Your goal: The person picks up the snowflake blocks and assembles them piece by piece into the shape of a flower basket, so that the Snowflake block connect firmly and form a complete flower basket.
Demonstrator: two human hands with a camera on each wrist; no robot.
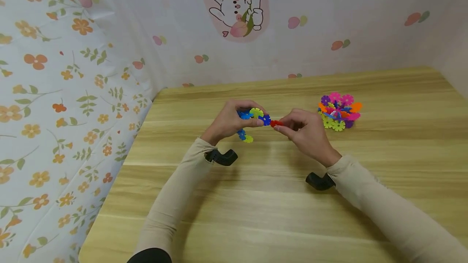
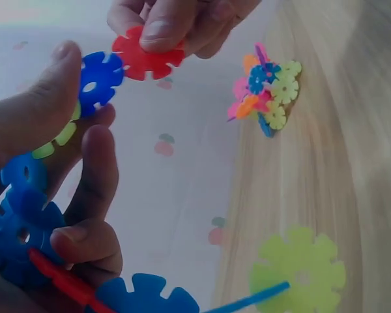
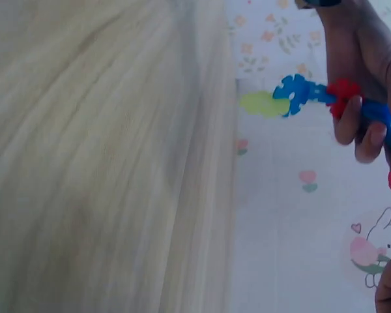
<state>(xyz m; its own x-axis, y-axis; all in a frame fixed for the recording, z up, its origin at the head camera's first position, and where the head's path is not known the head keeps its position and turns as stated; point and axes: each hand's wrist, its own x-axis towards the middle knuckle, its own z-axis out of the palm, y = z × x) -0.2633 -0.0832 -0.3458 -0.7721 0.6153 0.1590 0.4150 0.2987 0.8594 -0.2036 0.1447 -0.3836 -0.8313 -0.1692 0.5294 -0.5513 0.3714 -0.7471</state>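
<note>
My left hand point(image 1: 229, 117) grips a chain of notched, flower-shaped plastic linking discs, its thumb on a dark blue disc point(image 2: 104, 77). The chain bends through the palm in blue, yellow-green and red. Its far end, a yellow-green disc point(image 2: 300, 277), hangs below the hand. Between thumb and fingers my right hand point(image 1: 308, 133) pinches a red disc point(image 2: 150, 65). That disc's edge meets the dark blue one's edge in the left wrist view. In the right wrist view, the right hand shows only partly at the right edge.
A pile of linked discs point(image 1: 338, 124) in pink, orange, purple, blue and yellow-green stands on the wooden table point(image 1: 256, 214), right of the hands. A printed cloth point(image 1: 175, 23) hangs behind the table and along its left side. Black wrist mounts point(image 1: 226, 157) jut from both sleeves.
</note>
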